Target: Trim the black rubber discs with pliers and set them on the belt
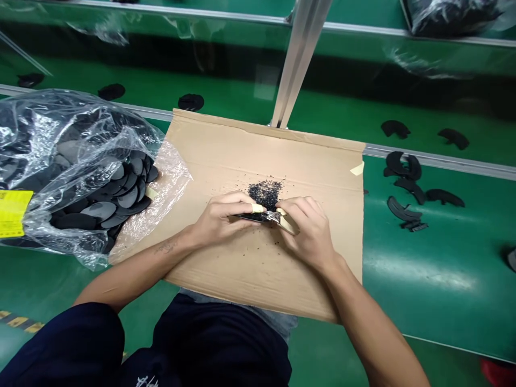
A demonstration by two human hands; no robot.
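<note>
My left hand (223,217) is closed on a thin, flat black plastic piece (252,216), held edge-on above the cardboard. My right hand (308,228) grips small silver clippers (273,216) with a pale handle, and their metal jaws meet the right end of the black piece. Yellowish tape wraps a fingertip on each hand. Just beyond the fingers lies a heap of tiny black scraps (265,192), with more specks scattered around on the cardboard sheet (226,148). My fingers hide most of the black piece and part of the clippers.
A clear plastic bag (76,134) full of black oval pieces (129,183) lies open at the left, with a yellow label (15,213). Curved black parts (403,209) rest on the green table (427,279) at the right. A metal post (297,67) stands behind the cardboard.
</note>
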